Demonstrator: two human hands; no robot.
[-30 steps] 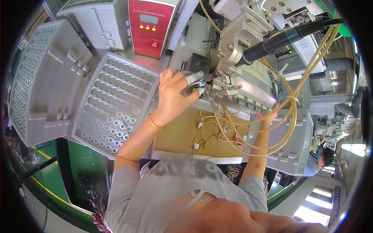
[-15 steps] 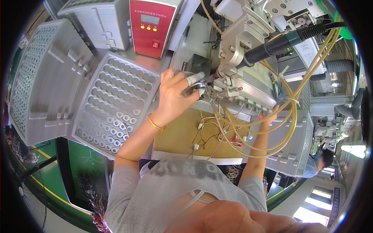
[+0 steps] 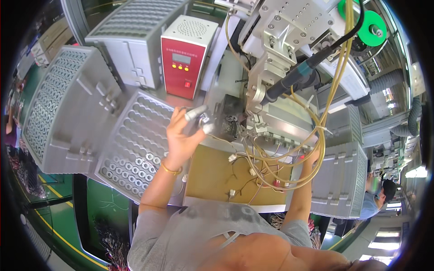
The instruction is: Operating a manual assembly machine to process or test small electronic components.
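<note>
Two hands are at work at the bench. Her left hand (image 3: pixel 181 135) pinches a small silvery metal part (image 3: pixel 202 120) in its fingertips, just above the right edge of the grey cell tray (image 3: pixel 131 149) and just left of the machine fixture (image 3: pixel 266 122). Her right hand (image 3: pixel 312 156) reaches up behind the yellow cables (image 3: pixel 316 140); whether its fingers are closed I cannot tell.

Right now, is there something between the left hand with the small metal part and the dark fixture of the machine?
Nothing visible. The left hand holds the small metal part just left of the dark fixture, with only a narrow open gap between them.
</note>
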